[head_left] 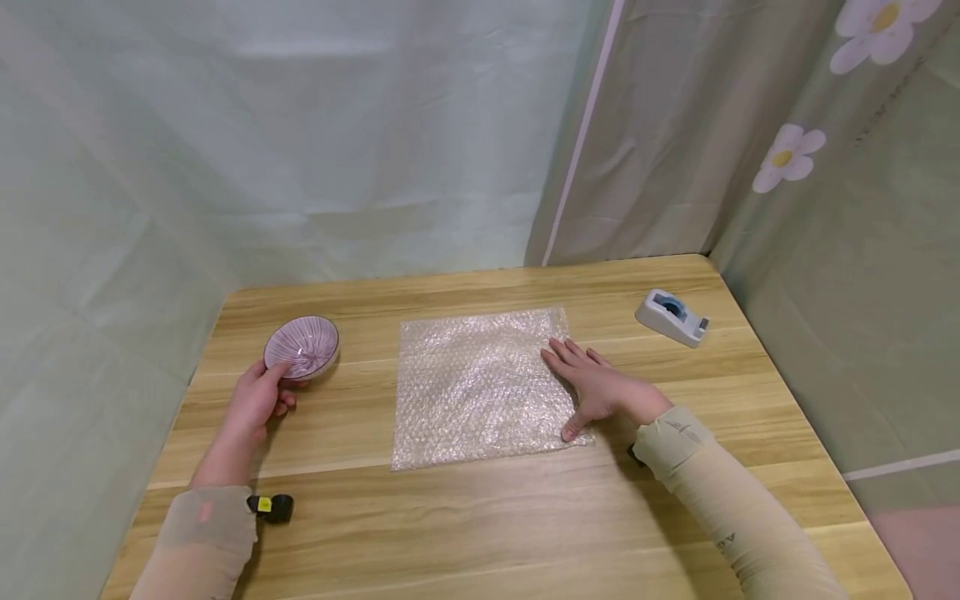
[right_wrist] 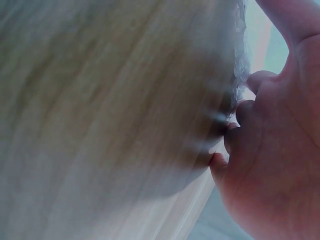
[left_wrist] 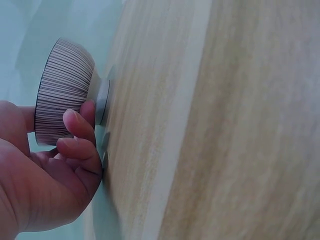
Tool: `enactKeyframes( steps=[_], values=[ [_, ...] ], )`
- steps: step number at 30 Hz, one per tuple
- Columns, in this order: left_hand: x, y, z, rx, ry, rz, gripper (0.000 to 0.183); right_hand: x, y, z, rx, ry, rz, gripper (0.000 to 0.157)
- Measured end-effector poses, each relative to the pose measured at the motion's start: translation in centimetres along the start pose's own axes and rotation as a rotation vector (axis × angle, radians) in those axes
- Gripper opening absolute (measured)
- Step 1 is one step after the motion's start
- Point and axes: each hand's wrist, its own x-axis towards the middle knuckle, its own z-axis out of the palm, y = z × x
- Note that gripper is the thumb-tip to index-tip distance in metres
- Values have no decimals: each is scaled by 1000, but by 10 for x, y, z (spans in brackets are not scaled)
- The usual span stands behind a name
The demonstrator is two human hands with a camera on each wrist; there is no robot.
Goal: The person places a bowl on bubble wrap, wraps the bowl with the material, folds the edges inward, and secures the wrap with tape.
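At the left of the table, my left hand (head_left: pixel 257 398) pinches a small bowl (head_left: pixel 302 346) by its near rim, thumb inside and fingers beneath. In the left wrist view the bowl (left_wrist: pixel 65 90) shows dark thin stripes outside and a pale foot at or just off the tabletop; I cannot tell if it touches. A square sheet of bubble wrap (head_left: pixel 480 392) lies flat at the middle. My right hand (head_left: pixel 596 385) spreads its fingers over the sheet's right edge, thumb near the front corner. In the right wrist view the fingertips (right_wrist: pixel 218 162) reach down to the table and sheet.
A white tape dispenser (head_left: pixel 671 317) with a blue core stands at the back right of the wooden table (head_left: pixel 420 533). Pale curtains (head_left: pixel 337 150) hang close behind the table and along both sides, some with printed flowers.
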Motion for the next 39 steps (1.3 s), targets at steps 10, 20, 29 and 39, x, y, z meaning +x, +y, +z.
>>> enactKeyframes(
  steps=[10,20,29,39],
  values=[
    [0,-3,1,-30,0,31,37,1,0,0,-23,-6,17,149],
    [-10,4,22,-21,3,96,35,0,-2,0,-21,-2,15,149],
    [-25,20,60,-45,-83,180,25,0,-2,1,-11,-10,33,149],
    [-43,37,113,-50,-170,184,30,0,-1,1,-26,-10,40,150]
  ],
)
